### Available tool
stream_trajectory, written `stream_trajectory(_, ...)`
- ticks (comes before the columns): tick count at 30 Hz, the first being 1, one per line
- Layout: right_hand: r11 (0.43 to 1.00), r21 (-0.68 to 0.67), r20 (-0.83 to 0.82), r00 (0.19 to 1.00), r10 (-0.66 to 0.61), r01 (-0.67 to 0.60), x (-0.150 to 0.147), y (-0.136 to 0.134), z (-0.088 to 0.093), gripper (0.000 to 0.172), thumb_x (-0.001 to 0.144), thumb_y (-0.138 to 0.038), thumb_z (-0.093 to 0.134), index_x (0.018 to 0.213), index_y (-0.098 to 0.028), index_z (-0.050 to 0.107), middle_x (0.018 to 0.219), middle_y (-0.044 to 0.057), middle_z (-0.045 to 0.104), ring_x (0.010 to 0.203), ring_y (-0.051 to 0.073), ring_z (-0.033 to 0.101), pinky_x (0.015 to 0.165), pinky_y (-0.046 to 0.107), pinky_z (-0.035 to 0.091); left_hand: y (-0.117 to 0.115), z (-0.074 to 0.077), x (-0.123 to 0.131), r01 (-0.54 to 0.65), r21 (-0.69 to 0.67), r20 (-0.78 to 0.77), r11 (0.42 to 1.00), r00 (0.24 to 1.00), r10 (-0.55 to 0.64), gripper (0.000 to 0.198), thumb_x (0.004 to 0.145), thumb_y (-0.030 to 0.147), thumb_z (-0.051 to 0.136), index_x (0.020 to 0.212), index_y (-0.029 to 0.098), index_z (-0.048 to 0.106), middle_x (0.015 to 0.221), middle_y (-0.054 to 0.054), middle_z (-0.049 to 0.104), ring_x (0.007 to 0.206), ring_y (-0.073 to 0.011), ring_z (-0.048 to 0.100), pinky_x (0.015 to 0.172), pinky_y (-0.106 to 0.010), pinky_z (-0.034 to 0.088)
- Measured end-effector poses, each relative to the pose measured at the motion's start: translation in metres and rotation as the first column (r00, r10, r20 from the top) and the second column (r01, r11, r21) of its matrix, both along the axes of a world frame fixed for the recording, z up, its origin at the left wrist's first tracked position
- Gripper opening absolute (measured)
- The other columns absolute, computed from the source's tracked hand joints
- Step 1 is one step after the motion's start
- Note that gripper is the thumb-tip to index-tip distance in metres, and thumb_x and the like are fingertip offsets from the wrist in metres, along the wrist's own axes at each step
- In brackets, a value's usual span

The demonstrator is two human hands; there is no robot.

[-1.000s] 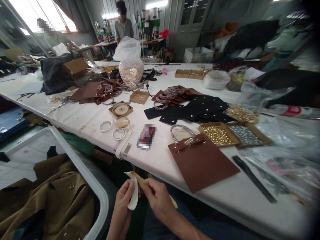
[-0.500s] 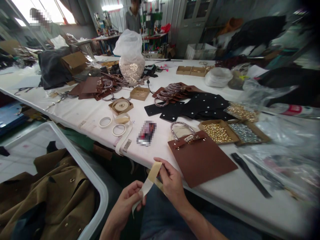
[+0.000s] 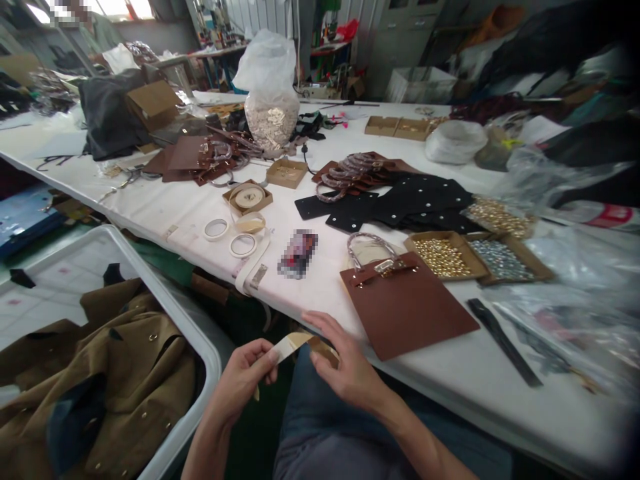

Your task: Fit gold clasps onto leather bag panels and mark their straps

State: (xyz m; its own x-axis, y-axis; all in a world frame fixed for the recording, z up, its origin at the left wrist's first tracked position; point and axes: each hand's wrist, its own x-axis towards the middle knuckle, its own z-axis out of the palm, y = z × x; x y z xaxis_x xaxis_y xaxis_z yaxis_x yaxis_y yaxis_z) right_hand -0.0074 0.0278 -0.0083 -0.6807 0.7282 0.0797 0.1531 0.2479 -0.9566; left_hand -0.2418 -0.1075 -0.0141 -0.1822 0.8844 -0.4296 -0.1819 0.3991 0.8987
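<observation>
A strip of tape (image 3: 293,344), pale at one end and tan at the other, stretches between my hands in front of the table edge. My left hand (image 3: 250,370) is closed, pinching the pale end between thumb and fingers. Beside the tan end, my right hand (image 3: 345,363) has its fingers stretched out and its thumb apart. The tape runs into the gap behind that thumb; whether it touches the palm is hidden. Just beyond my right hand, a brown handbag (image 3: 413,307) with wrapped handles lies flat on the white table (image 3: 310,297).
Tape rolls (image 3: 243,245) and a phone (image 3: 299,253) lie near the edge. Boxes of gold studs (image 3: 443,259) and silver studs (image 3: 500,260) stand behind the handbag, black pieces (image 3: 420,203) farther back. A white bin (image 3: 213,357) with brown fabric (image 3: 145,353) is at left.
My right hand has opened from its pinch on the tan part of the tape, fingers now extended. The strip has swung lower and flatter. My left hand keeps its hold, and the view has tilted down.
</observation>
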Motion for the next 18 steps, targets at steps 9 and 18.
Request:
stream_trajectory(9,0.949,-0.152,-0.134,0.957,0.258,-0.277,-0.003,0.006,0.022,0.081,0.103,-0.071,0.079,0.170,-0.031,0.059,0.155,0.014,0.071,0.140,0.035,0.071,0.124,0.051,0.055,-0.003,0.004,0.001,0.086,0.028,-0.069,0.996,0.994,-0.084,0.045,0.105,0.060,0.079,0.091,0.017,0.077,0.075,-0.006,0.069,0.070,-0.0171,0.056,0.069,-0.027,0.043)
stream_trajectory(18,0.984,-0.166,-0.179,0.983,0.038,-0.068,-0.019,-0.024,0.008,0.060,0.108,-0.060,0.077,0.156,-0.024,0.070,0.145,0.014,0.075,0.129,0.031,0.073,0.114,0.044,0.060,0.018,0.012,0.039,-0.181,0.084,0.118,0.980,0.978,0.171,0.047,0.099,0.062,0.086,0.096,0.016,0.076,0.081,-0.002,0.063,0.073,-0.0136,0.052,0.070,-0.023,0.044)
